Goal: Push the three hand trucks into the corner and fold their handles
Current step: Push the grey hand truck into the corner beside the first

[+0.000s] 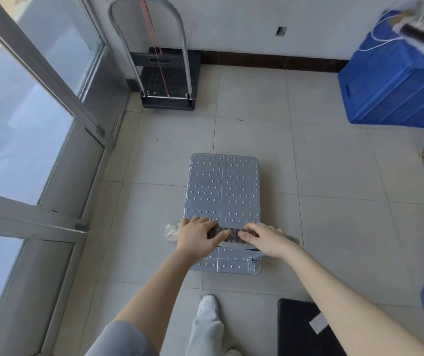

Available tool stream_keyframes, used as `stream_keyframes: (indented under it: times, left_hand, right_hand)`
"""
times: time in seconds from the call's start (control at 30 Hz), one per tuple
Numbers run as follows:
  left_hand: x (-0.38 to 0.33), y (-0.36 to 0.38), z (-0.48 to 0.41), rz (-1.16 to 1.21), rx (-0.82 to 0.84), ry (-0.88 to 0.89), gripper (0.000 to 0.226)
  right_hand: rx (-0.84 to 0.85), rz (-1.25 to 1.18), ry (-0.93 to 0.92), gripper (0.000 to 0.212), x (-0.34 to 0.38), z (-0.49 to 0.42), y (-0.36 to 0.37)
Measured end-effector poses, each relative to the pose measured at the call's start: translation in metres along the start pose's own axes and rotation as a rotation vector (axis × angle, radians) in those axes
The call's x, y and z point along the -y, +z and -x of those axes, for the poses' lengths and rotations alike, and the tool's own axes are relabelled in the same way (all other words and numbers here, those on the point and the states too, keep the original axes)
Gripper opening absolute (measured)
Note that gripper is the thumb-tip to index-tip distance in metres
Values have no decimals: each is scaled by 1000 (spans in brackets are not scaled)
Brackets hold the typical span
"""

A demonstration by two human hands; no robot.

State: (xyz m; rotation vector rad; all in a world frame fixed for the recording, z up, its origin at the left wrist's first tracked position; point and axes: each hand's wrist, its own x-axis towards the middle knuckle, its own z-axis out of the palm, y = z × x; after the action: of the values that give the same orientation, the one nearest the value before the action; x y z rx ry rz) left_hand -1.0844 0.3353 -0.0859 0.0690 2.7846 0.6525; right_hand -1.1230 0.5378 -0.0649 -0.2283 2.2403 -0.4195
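A silver hand truck with a studded metal deck (223, 191) stands on the tiled floor in front of me. Its handle (234, 233), wrapped in red and black, is under both my hands. My left hand (198, 235) and my right hand (267, 238) grip it side by side. A black hand truck (171, 80) sits in the far corner against the wall. That one's silver loop handle (146, 11) stands upright. A third black platform (300, 327) shows at the bottom right, partly hidden by my right arm.
A glass door and metal frame (51, 129) run along the left. A blue crate (395, 80) with cords and clutter on top stands at the back right. My foot in a white shoe (207, 305) is just behind the silver deck. A white rag (172, 231) hangs at the handle's left.
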Motion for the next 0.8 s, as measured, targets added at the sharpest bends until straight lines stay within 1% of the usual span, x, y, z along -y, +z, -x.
stream_keyframes:
  times: [0.13,0.47,0.57,0.8]
  left_hand:
    - [8,-20,-55,2,11,19,68]
    - [19,-68,-200,9,-22,32,61]
    - [20,-81,-247,18,-13,13,59]
    - [15,-114,-356,50,14,-9,65]
  right_hand:
    - [-13,-9,12,44,7,-38,-40]
    - [-74,-52,-24,43,13,-142,-146]
    - [-61,-54,-25,46,11,-177,-184]
    - [-44,-64,-23,46,8,-251,-272]
